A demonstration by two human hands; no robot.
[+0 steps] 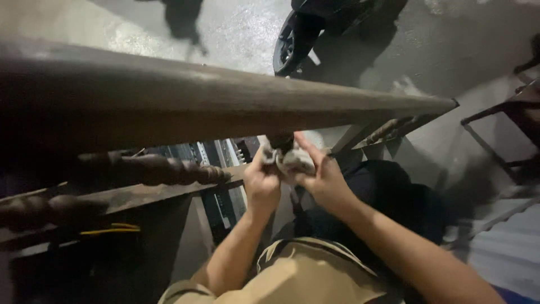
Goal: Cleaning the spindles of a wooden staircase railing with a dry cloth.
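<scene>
gripping a pale cloth (288, 160) together, left hand (261, 183) and right hand (322, 177) both clamp it around a dark spindle (279, 141) under the wooden handrail (225, 98). a turned baluster (152, 169) lies at nine o'clock, a motorbike wheel (288, 48) at twelve.

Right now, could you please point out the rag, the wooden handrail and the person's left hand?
rag (288, 160), head view, on the crumpled pale cloth between the hands.
wooden handrail (225, 95), head view, on its top surface.
left hand (262, 183), head view, on its back.
</scene>
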